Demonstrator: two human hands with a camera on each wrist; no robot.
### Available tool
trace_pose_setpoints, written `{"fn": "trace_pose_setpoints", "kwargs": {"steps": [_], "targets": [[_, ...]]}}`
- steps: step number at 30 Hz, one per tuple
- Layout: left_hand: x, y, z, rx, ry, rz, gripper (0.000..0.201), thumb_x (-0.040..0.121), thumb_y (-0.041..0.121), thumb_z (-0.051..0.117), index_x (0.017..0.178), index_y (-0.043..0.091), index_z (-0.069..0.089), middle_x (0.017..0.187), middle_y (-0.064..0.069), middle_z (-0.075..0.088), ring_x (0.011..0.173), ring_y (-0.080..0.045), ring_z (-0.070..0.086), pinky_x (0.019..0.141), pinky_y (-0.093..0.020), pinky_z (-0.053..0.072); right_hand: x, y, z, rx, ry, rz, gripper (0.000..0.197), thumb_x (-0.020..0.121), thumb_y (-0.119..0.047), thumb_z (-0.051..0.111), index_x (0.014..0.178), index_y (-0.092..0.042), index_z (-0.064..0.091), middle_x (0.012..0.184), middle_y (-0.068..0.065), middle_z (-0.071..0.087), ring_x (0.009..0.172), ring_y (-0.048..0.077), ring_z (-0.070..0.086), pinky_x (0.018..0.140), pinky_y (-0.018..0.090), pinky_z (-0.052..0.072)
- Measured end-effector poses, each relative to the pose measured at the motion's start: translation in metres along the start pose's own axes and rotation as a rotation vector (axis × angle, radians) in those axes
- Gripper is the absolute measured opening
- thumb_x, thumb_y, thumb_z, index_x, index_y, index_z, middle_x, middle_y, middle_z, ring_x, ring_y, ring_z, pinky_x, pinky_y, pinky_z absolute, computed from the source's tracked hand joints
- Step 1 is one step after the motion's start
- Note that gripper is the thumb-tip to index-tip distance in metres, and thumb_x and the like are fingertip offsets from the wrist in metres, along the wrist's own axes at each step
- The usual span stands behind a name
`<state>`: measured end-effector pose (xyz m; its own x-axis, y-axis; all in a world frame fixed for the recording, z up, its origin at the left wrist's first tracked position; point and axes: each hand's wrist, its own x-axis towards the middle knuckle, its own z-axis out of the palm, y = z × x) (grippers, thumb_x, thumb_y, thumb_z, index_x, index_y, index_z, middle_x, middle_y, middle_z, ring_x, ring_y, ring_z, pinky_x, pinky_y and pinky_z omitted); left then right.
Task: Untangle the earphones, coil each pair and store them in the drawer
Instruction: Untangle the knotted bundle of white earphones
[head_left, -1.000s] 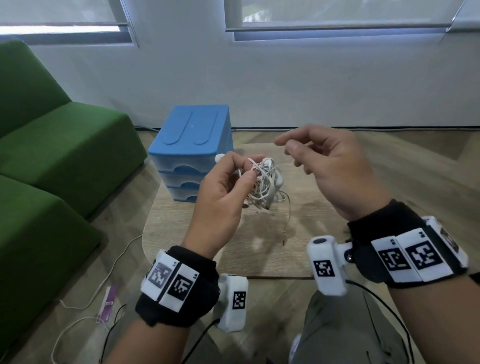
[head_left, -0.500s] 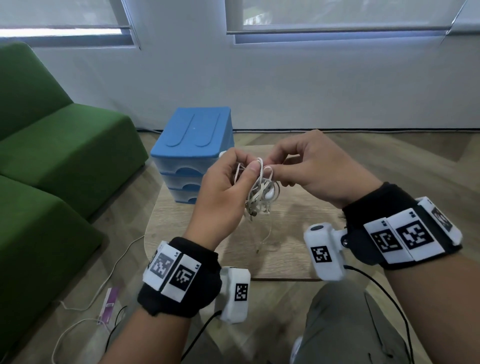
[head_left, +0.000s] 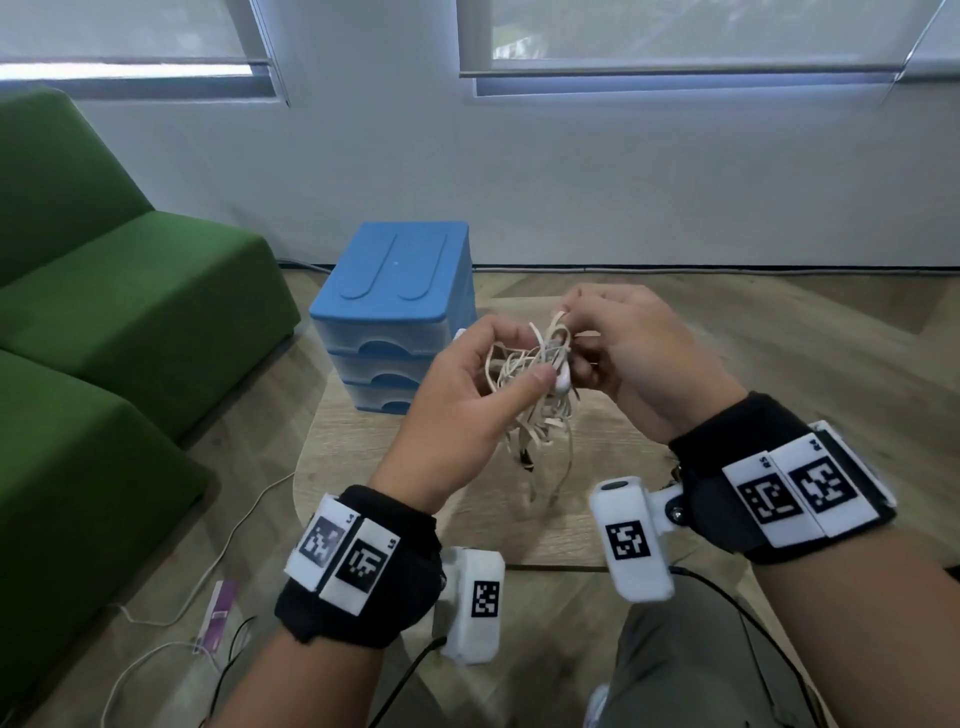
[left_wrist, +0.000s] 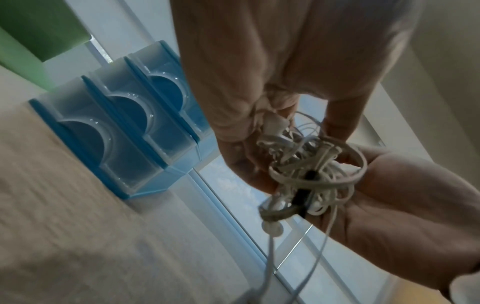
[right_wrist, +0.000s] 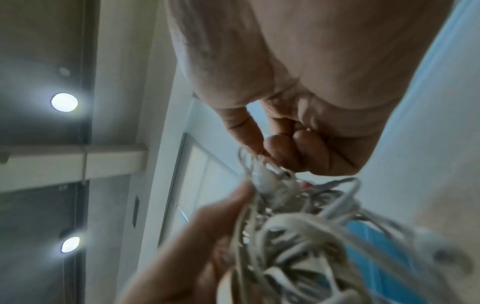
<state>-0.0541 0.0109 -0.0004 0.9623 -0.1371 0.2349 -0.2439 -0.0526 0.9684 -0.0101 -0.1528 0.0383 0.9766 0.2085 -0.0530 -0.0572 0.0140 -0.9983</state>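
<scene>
Above the wooden table (head_left: 363, 467), the right hand (head_left: 639, 358), loose and apart a second ago, now pinches a loop at twelve o'clock of the earphones (head_left: 535, 384), one white tangle gripped by the left hand's (head_left: 462, 405) curled fingers. Untangling has probably just begun. How many pairs, I cannot tell. At ten o'clock stands one blue drawer unit (head_left: 395, 312), its three drawers closed.

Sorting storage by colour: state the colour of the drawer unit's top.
Blue; the drawer unit top shows best in the head view.
</scene>
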Motion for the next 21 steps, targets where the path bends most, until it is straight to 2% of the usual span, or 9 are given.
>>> {"fn": "trace_pose_setpoints", "kwargs": {"steps": [3, 4, 6, 9, 11, 13, 16, 18, 21], "targets": [[0.001, 0.0, -0.001, -0.093, 0.018, -0.092, 0.002, 0.098, 0.013, 0.063, 0.098, 0.014, 0.065, 0.091, -0.015, 0.066, 0.078, -0.024, 0.063, 0.068, -0.041, 0.056, -0.003, -0.001, -0.004, 0.237, -0.049, 0.13, 0.016, 0.088, -0.008, 0.043, 0.074, -0.01, 0.048, 0.067, 0.005, 0.045, 0.051, 0.015, 0.034, 0.049, 0.028, 0.028], [0.001, 0.001, -0.002, -0.141, 0.031, -0.131, 0.008, 0.101, 0.008, 0.059, 0.096, 0.012, 0.064, 0.088, -0.013, 0.066, 0.073, -0.022, 0.063, 0.064, -0.036, 0.055, -0.004, -0.001, -0.006, 0.295, -0.073, 0.157, 0.016, 0.088, -0.011, 0.042, 0.072, -0.012, 0.047, 0.068, 0.004, 0.044, 0.053, 0.015, 0.032, 0.05, 0.028, 0.025], [0.001, 0.002, -0.003, -0.227, 0.028, -0.203, 0.017, 0.103, 0.002, 0.052, 0.093, 0.01, 0.064, 0.081, -0.011, 0.065, 0.064, -0.018, 0.061, 0.059, -0.033, 0.053, -0.004, -0.001, -0.012, 0.329, -0.096, 0.194, 0.016, 0.087, -0.015, 0.043, 0.071, -0.014, 0.045, 0.069, 0.002, 0.042, 0.055, 0.015, 0.029, 0.052, 0.028, 0.02], [0.001, 0.004, -0.004, -0.32, 0.004, -0.261, 0.018, 0.102, 0.004, 0.05, 0.093, 0.011, 0.065, 0.079, -0.008, 0.065, 0.063, -0.017, 0.06, 0.057, -0.03, 0.051, -0.004, 0.0, -0.015, 0.251, -0.07, 0.19, 0.02, 0.089, -0.014, 0.048, 0.07, -0.017, 0.043, 0.067, 0.0, 0.042, 0.055, 0.013, 0.028, 0.053, 0.028, 0.018], [0.0, 0.005, -0.003, -0.313, -0.039, -0.26, 0.01, 0.101, 0.02, 0.058, 0.096, 0.013, 0.065, 0.084, -0.003, 0.066, 0.071, -0.016, 0.061, 0.061, -0.028, 0.051, -0.004, 0.0, -0.014, 0.184, -0.037, 0.156, 0.025, 0.091, -0.01, 0.053, 0.068, -0.017, 0.046, 0.063, 0.001, 0.044, 0.054, 0.013, 0.03, 0.051, 0.027, 0.02], [0.0, 0.002, -0.002, -0.178, -0.085, -0.207, 0.022, 0.091, 0.034, 0.075, 0.103, 0.018, 0.065, 0.093, 0.0, 0.069, 0.082, -0.015, 0.064, 0.071, -0.031, 0.054, -0.004, -0.001, -0.014, 0.168, -0.02, 0.116, 0.027, 0.093, -0.01, 0.057, 0.067, -0.014, 0.051, 0.062, 0.002, 0.049, 0.054, 0.012, 0.034, 0.05, 0.026, 0.022], [0.002, -0.005, 0.003, -0.027, -0.079, -0.16, 0.035, 0.082, 0.023, 0.086, 0.108, 0.021, 0.062, 0.097, 0.0, 0.072, 0.085, -0.015, 0.066, 0.081, -0.043, 0.061, -0.005, -0.002, -0.014, 0.232, -0.023, 0.104, 0.024, 0.097, -0.015, 0.06, 0.072, -0.013, 0.058, 0.068, 0.003, 0.058, 0.055, 0.011, 0.039, 0.048, 0.023, 0.028], [0.003, -0.005, 0.003, -0.038, -0.05, -0.162, 0.027, 0.085, 0.013, 0.082, 0.104, 0.019, 0.063, 0.094, -0.003, 0.071, 0.079, -0.015, 0.066, 0.073, -0.038, 0.059, -0.005, -0.001, -0.014, 0.305, -0.009, 0.101, 0.023, 0.098, -0.017, 0.06, 0.075, -0.014, 0.059, 0.074, 0.006, 0.066, 0.055, 0.01, 0.043, 0.049, 0.022, 0.032], [0.004, -0.002, 0.001, -0.071, -0.013, -0.186, 0.009, 0.084, 0.016, 0.072, 0.089, 0.023, 0.069, 0.089, -0.008, 0.068, 0.071, -0.015, 0.062, 0.062, -0.025, 0.049, -0.006, 0.001, -0.015, 0.367, 0.032, 0.033, 0.023, 0.097, -0.014, 0.061, 0.074, -0.014, 0.057, 0.089, 0.014, 0.074, 0.058, 0.009, 0.046, 0.052, 0.02, 0.033]]}}
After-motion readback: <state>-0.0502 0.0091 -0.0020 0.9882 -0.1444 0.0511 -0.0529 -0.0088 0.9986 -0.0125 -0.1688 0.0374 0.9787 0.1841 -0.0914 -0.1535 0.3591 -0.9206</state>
